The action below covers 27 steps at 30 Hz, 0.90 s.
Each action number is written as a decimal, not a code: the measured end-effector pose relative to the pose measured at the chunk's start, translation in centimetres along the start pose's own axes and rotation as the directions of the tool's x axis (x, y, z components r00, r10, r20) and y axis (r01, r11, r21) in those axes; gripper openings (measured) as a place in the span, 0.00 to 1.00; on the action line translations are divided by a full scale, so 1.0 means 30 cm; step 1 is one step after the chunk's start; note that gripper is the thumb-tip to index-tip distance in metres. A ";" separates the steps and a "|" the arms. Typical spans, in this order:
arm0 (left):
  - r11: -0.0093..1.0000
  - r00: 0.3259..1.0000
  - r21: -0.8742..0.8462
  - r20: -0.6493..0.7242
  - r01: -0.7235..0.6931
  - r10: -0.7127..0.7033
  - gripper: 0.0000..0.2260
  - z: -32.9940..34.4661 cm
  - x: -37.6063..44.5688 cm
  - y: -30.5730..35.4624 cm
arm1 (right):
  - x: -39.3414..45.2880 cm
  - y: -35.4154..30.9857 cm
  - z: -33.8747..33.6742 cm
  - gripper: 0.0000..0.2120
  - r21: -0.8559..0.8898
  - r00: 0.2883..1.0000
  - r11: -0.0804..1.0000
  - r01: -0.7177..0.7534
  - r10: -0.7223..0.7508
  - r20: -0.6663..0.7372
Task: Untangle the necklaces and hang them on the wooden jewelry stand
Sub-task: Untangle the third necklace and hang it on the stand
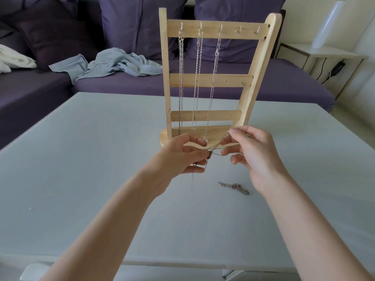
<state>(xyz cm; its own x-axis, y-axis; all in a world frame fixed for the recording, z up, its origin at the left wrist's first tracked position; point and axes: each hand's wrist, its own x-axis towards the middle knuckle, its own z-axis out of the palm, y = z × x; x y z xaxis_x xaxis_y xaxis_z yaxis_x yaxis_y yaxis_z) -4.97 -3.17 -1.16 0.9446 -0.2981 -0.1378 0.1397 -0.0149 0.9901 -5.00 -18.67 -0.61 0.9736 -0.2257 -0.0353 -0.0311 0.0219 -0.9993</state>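
A wooden jewelry stand (211,81) rises at the far middle of the grey table (81,159). Three silver necklaces hang from its top hooks, at left (181,78), middle (197,78) and right (214,78); two hooks on the right of the top bar are bare. Just in front of the stand's base, my left hand (182,157) and my right hand (253,153) both pinch a thin chain necklace (216,148) stretched between them, with a knot by my left fingertips and a tail dangling below. Another tangled chain (234,187) lies on the table under my right hand.
A purple sofa (203,82) with cushions stands behind the table, with a crumpled grey-blue cloth (113,63) and a white cloth (14,59) on it. A white side table (332,55) with a tall white vase (328,27) is at the far right.
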 end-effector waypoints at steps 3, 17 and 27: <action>0.996 1.000 -0.087 0.017 0.013 -0.012 0.05 -0.011 -0.004 0.005 | 0.002 0.007 -0.006 0.05 -0.121 0.998 0.991 -0.052 0.058 0.040; 0.995 0.988 -0.095 -0.155 -0.012 -0.003 0.06 0.000 0.003 -0.011 | -0.014 0.020 0.012 0.07 -0.289 0.963 0.957 -0.014 0.091 0.255; 0.989 0.985 0.147 -0.166 -0.024 0.048 0.10 0.002 0.007 -0.013 | -0.012 0.017 0.017 0.05 -0.317 0.958 0.948 -0.032 0.119 0.260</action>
<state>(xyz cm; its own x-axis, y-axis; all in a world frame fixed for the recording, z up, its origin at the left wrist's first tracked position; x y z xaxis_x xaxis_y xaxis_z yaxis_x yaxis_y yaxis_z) -4.86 -3.28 -1.57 0.9864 -0.1360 -0.0925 0.0721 -0.1477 0.9864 -5.25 -18.09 -1.10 0.9880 0.0393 -0.1491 -0.1323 -0.2803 -0.9507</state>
